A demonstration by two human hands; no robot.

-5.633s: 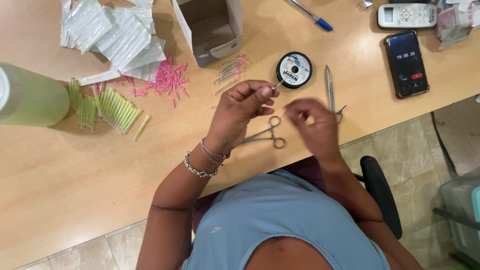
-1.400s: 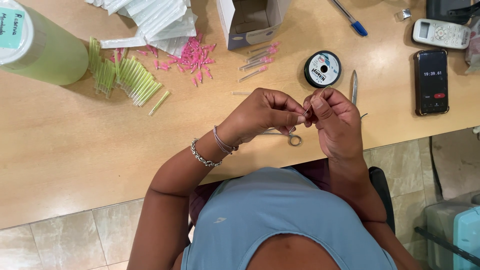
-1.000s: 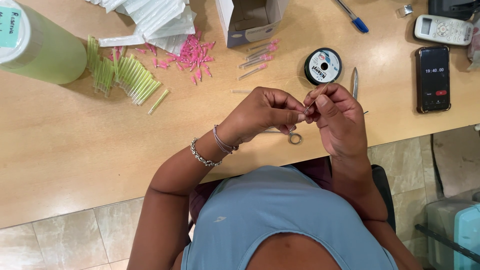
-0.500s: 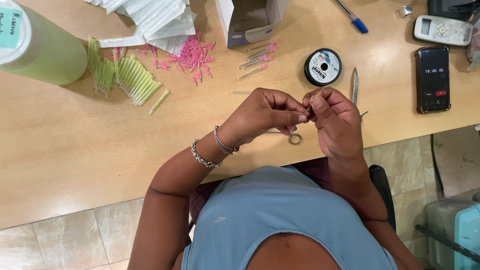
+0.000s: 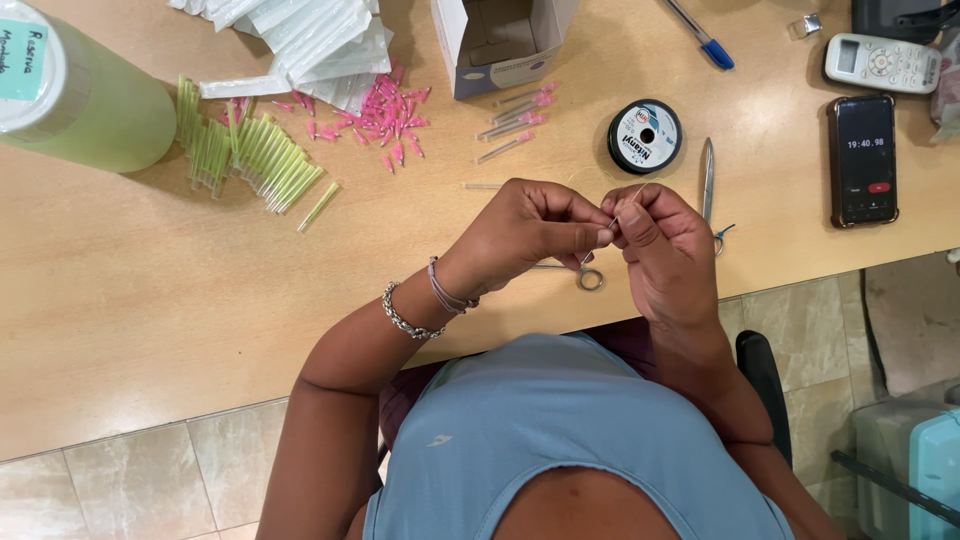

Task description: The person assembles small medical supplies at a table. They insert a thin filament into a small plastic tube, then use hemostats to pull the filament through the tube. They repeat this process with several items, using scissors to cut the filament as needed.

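Observation:
My left hand (image 5: 530, 228) and my right hand (image 5: 662, 243) meet fingertip to fingertip above the wooden table's (image 5: 140, 290) front edge. Between them they pinch a thin needle (image 5: 622, 207) that sticks up to the right; I cannot see any thread on it. Metal scissors (image 5: 583, 274) lie under the left hand, one ring showing. A black spool of thread (image 5: 645, 136) sits just beyond the hands. Metal tweezers (image 5: 708, 180) lie right of the spool.
Pink needle caps (image 5: 385, 115), needles with pink hubs (image 5: 515, 122), green caps (image 5: 255, 155) and clear wrappers (image 5: 310, 40) lie at the back left. A green bottle (image 5: 75, 95), an open box (image 5: 500, 40), a blue pen (image 5: 700, 35), a phone (image 5: 862, 160) and a remote (image 5: 880, 62) ring the table.
The hands have come together from a small gap and stay pinched on the needle. In the last second they barely move.

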